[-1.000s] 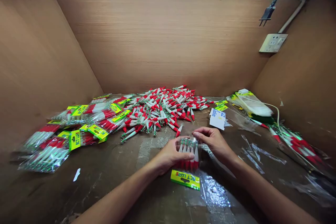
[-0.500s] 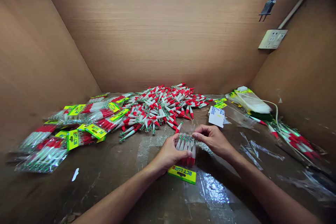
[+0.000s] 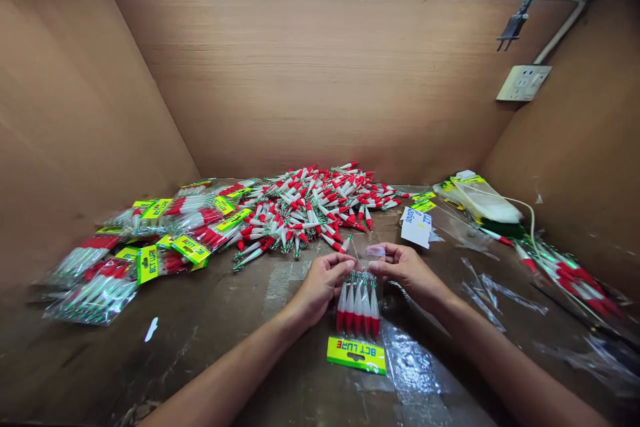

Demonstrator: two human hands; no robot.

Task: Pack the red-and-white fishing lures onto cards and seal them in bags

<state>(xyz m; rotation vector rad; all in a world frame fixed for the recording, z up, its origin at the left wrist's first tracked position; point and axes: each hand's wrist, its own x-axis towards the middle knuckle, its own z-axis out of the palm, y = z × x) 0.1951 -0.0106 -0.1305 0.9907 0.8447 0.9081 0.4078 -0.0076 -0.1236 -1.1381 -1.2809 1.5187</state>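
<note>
A clear plastic bag (image 3: 358, 310) with several red-and-white lures in it lies in front of me, its yellow "BCT LURE" header card (image 3: 357, 354) toward me. My left hand (image 3: 320, 285) and my right hand (image 3: 407, 271) both pinch the bag's far open end, fingers closed on the plastic. Just beyond the hands lies a big loose pile of red-and-white lures (image 3: 310, 203).
Filled bags with yellow cards (image 3: 150, 247) are heaped at the left. Empty clear bags (image 3: 493, 293), a white paper slip (image 3: 416, 227), more lures and a cable lie at the right. Brown board walls close in three sides; a wall socket (image 3: 523, 82) sits at the right.
My left hand slid from the bag's side up to its far end, beside the right hand. The lures now show in full inside the bag.
</note>
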